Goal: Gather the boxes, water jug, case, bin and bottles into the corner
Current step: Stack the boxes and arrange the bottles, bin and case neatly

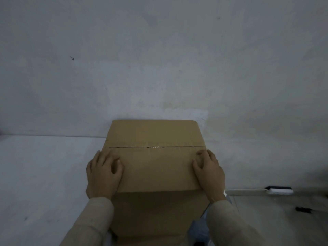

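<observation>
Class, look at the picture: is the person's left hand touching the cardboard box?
Touching. The head view shows the left hand lying on the left edge of the cardboard box, its fingers resting on the top face with no gap.

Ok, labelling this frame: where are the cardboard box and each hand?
cardboard box point(156, 167): head view, top flap.
left hand point(103, 174): head view, back of hand.
right hand point(210, 173): head view, back of hand.

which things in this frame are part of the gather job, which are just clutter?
Job:
- cardboard box, taped shut, against the wall
- left hand and right hand, one on each side of its top

Lying about:
- black-and-white object on the floor at right
- small dark item nearer, too blurred to identify
</observation>
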Tool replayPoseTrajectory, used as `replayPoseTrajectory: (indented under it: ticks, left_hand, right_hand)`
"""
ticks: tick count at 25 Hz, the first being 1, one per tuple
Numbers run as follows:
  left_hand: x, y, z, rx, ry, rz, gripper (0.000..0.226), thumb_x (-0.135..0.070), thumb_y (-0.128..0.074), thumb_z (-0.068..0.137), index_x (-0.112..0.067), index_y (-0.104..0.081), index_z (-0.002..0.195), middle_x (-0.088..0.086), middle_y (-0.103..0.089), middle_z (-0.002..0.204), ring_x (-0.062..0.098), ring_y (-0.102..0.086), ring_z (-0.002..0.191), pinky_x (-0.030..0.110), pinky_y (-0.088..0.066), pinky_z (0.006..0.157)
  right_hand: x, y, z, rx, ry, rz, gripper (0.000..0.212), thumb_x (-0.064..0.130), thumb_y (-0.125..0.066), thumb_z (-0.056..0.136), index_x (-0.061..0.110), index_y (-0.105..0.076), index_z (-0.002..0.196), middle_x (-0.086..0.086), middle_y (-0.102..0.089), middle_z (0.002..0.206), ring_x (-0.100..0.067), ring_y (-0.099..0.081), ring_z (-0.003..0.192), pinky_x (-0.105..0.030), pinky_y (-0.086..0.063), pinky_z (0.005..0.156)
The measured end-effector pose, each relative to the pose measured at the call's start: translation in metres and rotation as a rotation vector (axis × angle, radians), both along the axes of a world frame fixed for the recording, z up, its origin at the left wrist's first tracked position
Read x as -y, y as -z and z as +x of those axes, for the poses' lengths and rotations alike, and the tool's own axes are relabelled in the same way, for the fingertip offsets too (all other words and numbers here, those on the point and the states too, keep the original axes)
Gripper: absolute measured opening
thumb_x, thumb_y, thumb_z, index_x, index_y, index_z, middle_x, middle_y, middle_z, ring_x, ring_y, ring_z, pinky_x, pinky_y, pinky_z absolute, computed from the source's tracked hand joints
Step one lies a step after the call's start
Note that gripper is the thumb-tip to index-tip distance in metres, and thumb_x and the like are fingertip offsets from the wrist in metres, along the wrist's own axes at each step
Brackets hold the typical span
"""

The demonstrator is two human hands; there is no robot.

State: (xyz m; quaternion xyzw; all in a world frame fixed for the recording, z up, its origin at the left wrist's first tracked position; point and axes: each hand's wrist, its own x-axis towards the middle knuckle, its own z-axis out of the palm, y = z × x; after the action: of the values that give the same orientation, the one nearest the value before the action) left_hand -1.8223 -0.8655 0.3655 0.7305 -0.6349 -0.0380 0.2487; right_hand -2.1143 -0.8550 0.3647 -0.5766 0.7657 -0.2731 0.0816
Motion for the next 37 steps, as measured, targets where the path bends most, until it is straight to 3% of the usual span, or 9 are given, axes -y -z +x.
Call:
replayPoseTrajectory:
  ticks: [3, 6, 11, 13, 15, 20, 25, 29, 37]
  left_hand:
    - [-0.012, -0.001, -0.005, 0.023, 0.009, -0.2, 0.04, -0.033, -0.031, 0.08, -0.009, -0.058, 0.065, 0.012, -0.061, 0.072, 0.032, -0.053, 0.065, 0.033, -0.035, 0.062]
    - [-0.016, -0.005, -0.012, 0.019, -0.028, -0.163, 0.041, -0.036, -0.029, 0.081, -0.01, -0.052, 0.06, 0.009, -0.057, 0.063, 0.025, -0.043, 0.052, 0.027, -0.031, 0.048]
    - [-0.044, 0.012, -0.021, 0.13, -0.035, -0.127, 0.046, -0.035, -0.024, 0.088, -0.009, -0.062, 0.088, 0.013, -0.066, 0.092, 0.033, -0.061, 0.082, 0.043, -0.046, 0.076]
    - [-0.062, 0.025, -0.02, 0.109, 0.008, -0.06, 0.058, -0.043, -0.018, 0.089, -0.014, -0.053, 0.125, 0.009, -0.055, 0.132, 0.028, -0.048, 0.125, 0.044, -0.008, 0.114]
    - [-0.083, 0.036, -0.024, 0.031, -0.009, -0.043, 0.072, -0.054, -0.01, 0.084, -0.019, -0.029, 0.144, 0.008, -0.025, 0.154, 0.026, -0.012, 0.145, 0.035, 0.025, 0.109]
    - [-0.142, 0.087, -0.037, -0.404, -0.088, -0.017, 0.068, -0.042, -0.037, 0.095, -0.017, -0.003, 0.148, 0.01, 0.012, 0.157, 0.029, 0.006, 0.145, 0.048, -0.004, 0.117]
    - [-0.169, 0.121, -0.042, -0.901, -0.071, 0.15, 0.054, -0.018, -0.04, 0.096, -0.011, -0.018, 0.144, 0.006, -0.028, 0.148, 0.026, -0.028, 0.138, 0.029, -0.023, 0.106]
    - [-0.143, 0.178, -0.018, -0.938, -0.124, 0.143, 0.049, -0.019, -0.043, 0.095, -0.007, -0.029, 0.14, 0.011, -0.038, 0.144, 0.032, -0.036, 0.135, 0.036, -0.03, 0.106]
    - [-0.081, 0.303, 0.003, -0.712, -0.248, -0.158, 0.073, -0.053, -0.048, 0.083, -0.005, -0.032, 0.136, 0.021, -0.042, 0.139, 0.036, -0.036, 0.131, 0.046, -0.027, 0.11]
  right_hand:
    - [-0.002, 0.0, 0.0, -0.031, 0.015, -0.1, 0.017, 0.024, -0.057, 0.085, 0.014, -0.058, 0.1, -0.006, -0.052, 0.12, -0.029, -0.051, 0.102, -0.036, -0.046, 0.072]
    - [-0.008, 0.002, -0.001, -0.069, 0.003, -0.234, 0.004, 0.014, -0.059, 0.078, 0.011, -0.057, 0.078, -0.008, -0.057, 0.082, -0.029, -0.054, 0.074, -0.028, -0.036, 0.053]
    - [-0.023, 0.001, -0.012, -0.084, -0.224, -0.164, 0.039, 0.044, -0.037, 0.081, 0.016, -0.062, 0.088, -0.002, -0.06, 0.083, -0.024, -0.055, 0.084, -0.028, -0.041, 0.057]
    - [-0.037, 0.006, -0.015, -0.106, -0.311, -0.118, 0.056, 0.051, -0.03, 0.08, 0.015, -0.061, 0.11, -0.006, -0.06, 0.107, -0.026, -0.056, 0.1, -0.034, -0.048, 0.078]
    - [-0.052, 0.018, -0.016, -0.148, -0.301, -0.087, 0.064, 0.057, -0.027, 0.081, 0.018, -0.051, 0.126, -0.006, -0.053, 0.128, -0.028, -0.051, 0.119, -0.052, -0.034, 0.104]
    - [-0.098, 0.063, -0.015, 0.104, -0.163, -0.213, 0.079, 0.065, -0.041, 0.081, 0.022, -0.02, 0.144, -0.013, -0.023, 0.152, -0.031, -0.018, 0.142, -0.047, -0.02, 0.112]
    - [-0.132, 0.133, -0.018, 0.529, -0.173, -0.023, 0.101, 0.072, -0.042, 0.077, 0.009, -0.007, 0.147, -0.007, -0.014, 0.154, -0.021, -0.017, 0.143, -0.015, -0.01, 0.115]
    - [-0.128, 0.191, -0.018, 0.624, -0.248, -0.03, 0.097, 0.075, -0.047, 0.071, 0.003, -0.026, 0.133, -0.001, -0.042, 0.126, 0.018, -0.031, 0.117, 0.004, -0.023, 0.096]
    - [-0.086, 0.324, 0.001, 0.774, -0.22, -0.344, 0.102, 0.045, -0.078, 0.062, 0.024, -0.017, 0.14, 0.002, -0.035, 0.141, -0.014, -0.039, 0.13, -0.02, -0.034, 0.108]
